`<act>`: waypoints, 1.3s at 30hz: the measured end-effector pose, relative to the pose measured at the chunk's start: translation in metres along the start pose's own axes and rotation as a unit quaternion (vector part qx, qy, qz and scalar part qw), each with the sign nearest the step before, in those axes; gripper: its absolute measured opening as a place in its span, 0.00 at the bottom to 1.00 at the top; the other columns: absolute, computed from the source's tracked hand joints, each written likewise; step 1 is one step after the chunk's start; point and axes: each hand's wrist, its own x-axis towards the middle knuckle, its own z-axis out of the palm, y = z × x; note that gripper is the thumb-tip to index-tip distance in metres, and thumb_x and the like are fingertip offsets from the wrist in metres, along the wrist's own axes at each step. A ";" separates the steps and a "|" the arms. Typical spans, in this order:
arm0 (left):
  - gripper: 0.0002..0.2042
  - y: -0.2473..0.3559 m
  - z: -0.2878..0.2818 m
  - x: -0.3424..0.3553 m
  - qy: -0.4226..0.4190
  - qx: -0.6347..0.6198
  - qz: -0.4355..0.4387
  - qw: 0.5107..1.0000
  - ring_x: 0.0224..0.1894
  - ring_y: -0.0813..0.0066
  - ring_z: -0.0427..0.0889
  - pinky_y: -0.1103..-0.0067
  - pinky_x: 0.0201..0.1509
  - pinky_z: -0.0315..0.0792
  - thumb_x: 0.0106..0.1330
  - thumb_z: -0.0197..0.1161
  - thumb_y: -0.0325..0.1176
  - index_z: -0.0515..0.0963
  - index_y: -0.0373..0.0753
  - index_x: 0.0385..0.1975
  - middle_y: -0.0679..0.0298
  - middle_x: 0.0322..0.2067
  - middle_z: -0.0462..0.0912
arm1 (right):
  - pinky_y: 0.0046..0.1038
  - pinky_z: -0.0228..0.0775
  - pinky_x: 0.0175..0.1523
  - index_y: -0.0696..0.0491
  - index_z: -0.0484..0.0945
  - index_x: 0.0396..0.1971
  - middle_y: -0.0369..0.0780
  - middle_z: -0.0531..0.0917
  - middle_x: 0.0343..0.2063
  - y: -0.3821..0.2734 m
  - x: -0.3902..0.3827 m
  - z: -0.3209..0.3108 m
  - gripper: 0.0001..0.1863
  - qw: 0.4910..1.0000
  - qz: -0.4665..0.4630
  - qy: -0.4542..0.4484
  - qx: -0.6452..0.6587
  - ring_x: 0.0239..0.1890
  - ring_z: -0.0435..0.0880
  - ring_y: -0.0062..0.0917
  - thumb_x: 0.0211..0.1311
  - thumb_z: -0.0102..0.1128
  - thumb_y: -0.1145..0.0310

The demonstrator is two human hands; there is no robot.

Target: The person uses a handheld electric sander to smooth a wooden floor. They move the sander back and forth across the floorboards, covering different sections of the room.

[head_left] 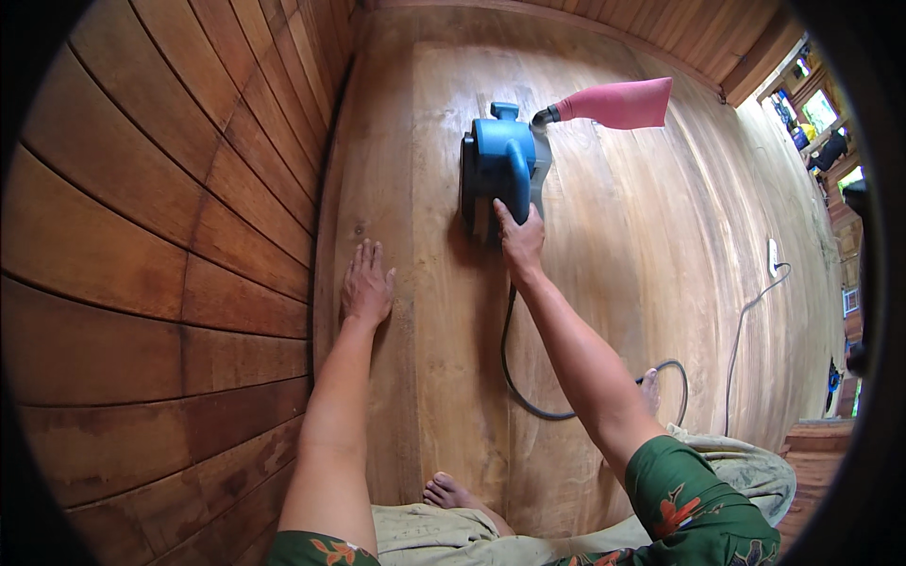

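Fingers [528,224] of right hand [520,241] curled tight round rear handle of blue belt sander [500,162], sitting on wood floor [623,283] just beyond the knuckles. Pink dust bag [618,104] sticks out past sander, to the right. Black cord [514,377] trails back under wrist. Left hand [366,283]: fingers straight, together, flat on floor, holding nothing, beside wall planks [170,236].

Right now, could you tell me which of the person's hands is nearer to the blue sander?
The right hand grips the blue sander at its rear handle; the left hand lies flat on the wooden floor, apart to its left.
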 end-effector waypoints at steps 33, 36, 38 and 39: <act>0.34 0.013 -0.005 -0.007 0.056 0.007 -0.024 0.998 0.83 0.61 0.53 0.62 0.86 0.44 0.77 0.54 0.50 0.60 0.41 0.79 0.55 0.80 0.57 | 0.33 0.78 0.38 0.57 0.79 0.47 0.40 0.86 0.33 0.022 0.230 0.079 0.22 0.995 0.024 -0.078 -0.050 0.31 0.85 0.27 0.62 0.78 0.58; 0.34 0.013 -0.005 -0.007 0.048 -0.004 -0.027 0.998 0.83 0.61 0.53 0.62 0.86 0.44 0.77 0.54 0.50 0.60 0.41 0.79 0.55 0.80 0.57 | 0.33 0.79 0.39 0.56 0.80 0.47 0.41 0.87 0.34 0.027 0.248 0.090 0.23 0.996 0.008 -0.072 -0.054 0.32 0.85 0.27 0.62 0.78 0.58; 0.34 0.013 -0.005 -0.007 0.047 -0.009 -0.031 0.998 0.83 0.61 0.53 0.62 0.86 0.44 0.77 0.54 0.50 0.60 0.41 0.79 0.55 0.80 0.57 | 0.33 0.79 0.39 0.56 0.80 0.47 0.41 0.87 0.35 0.029 0.261 0.095 0.23 0.995 0.002 -0.065 -0.069 0.33 0.86 0.27 0.61 0.79 0.58; 0.34 0.012 -0.004 -0.006 0.050 -0.015 -0.030 0.998 0.83 0.60 0.53 0.61 0.86 0.44 0.76 0.55 0.48 0.60 0.42 0.79 0.55 0.80 0.57 | 0.33 0.79 0.40 0.56 0.80 0.47 0.41 0.87 0.36 0.030 0.267 0.096 0.23 0.995 0.004 -0.067 -0.073 0.33 0.86 0.27 0.61 0.79 0.58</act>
